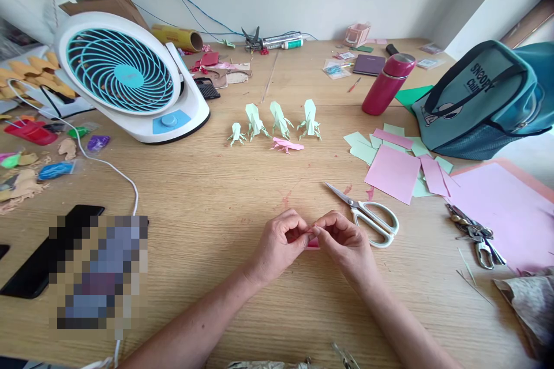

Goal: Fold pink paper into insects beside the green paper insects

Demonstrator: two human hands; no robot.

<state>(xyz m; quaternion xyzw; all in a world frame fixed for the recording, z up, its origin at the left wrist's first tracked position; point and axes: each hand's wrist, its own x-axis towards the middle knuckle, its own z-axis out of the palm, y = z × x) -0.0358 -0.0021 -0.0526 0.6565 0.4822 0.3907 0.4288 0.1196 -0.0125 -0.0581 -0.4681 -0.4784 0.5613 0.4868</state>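
Observation:
My left hand [283, 240] and my right hand [344, 239] meet at the middle of the wooden table [216, 196], fingers curled and pinched together on a small pink folded paper [312, 241], mostly hidden between them. White-handled scissors [367, 214] lie just right of my right hand. Farther back stand several pale green folded paper figures [277, 121], with one pink folded figure [286, 145] lying in front of them.
A white and blue desk fan [130, 78] stands at the back left, its cable running forward. A dark red bottle [388, 83] and a teal bag [485, 101] sit at the right. Pink and green paper sheets [396, 170], pliers [474, 233] and a black phone [47, 253] lie around.

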